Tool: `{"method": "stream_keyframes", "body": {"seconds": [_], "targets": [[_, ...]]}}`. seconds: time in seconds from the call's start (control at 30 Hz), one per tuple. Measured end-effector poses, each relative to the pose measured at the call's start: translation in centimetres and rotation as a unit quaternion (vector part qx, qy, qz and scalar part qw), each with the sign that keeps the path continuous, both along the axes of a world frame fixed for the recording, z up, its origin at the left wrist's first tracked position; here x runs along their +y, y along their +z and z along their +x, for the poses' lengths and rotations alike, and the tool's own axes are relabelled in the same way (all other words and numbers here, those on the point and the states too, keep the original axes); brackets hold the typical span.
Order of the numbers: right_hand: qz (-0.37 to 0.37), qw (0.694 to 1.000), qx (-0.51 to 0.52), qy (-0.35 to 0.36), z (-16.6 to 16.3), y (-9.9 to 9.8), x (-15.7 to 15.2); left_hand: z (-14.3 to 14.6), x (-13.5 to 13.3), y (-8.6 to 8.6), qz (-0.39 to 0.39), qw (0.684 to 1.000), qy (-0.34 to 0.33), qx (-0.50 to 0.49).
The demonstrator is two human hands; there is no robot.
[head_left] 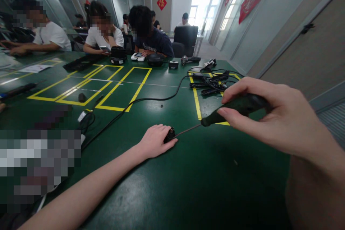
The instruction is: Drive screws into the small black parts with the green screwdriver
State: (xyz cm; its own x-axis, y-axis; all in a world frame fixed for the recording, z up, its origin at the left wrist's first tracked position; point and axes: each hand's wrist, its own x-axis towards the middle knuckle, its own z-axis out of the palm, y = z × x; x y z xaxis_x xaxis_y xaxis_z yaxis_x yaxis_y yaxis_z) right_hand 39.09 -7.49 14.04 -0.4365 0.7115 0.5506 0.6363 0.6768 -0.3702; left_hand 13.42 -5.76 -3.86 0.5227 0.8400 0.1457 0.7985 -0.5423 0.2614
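Note:
My right hand (pixel 269 118) is closed round the dark handle of a screwdriver (pixel 237 109), its thumb and fingers pinching the grip. The thin metal shaft points left and down, and its tip meets a small black cylindrical part (pixel 170 134) with a metal piece on top. My left hand (pixel 156 140) grips that part against the green table (pixel 167 187), fingers behind it and thumb in front. The fingers partly hide the part, so its exact kind does not show.
Black cables (pixel 212 82) lie bunched at the back right, one running across to the left. A cordless drill (pixel 191 59) and a small black box (pixel 173 65) sit near the far edge. Yellow tape (pixel 115 107) marks rectangles. Several people sit across the table.

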Motion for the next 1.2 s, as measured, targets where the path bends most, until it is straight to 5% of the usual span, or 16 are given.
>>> {"method": "stream_keyframes", "body": {"seconds": [1.2], "targets": [[0.016,1.0,0.009,-0.013,-0.16,-0.61,0.61,-0.15,0.1,-0.3,0.006,1.0,-0.002,-0.012]]}}
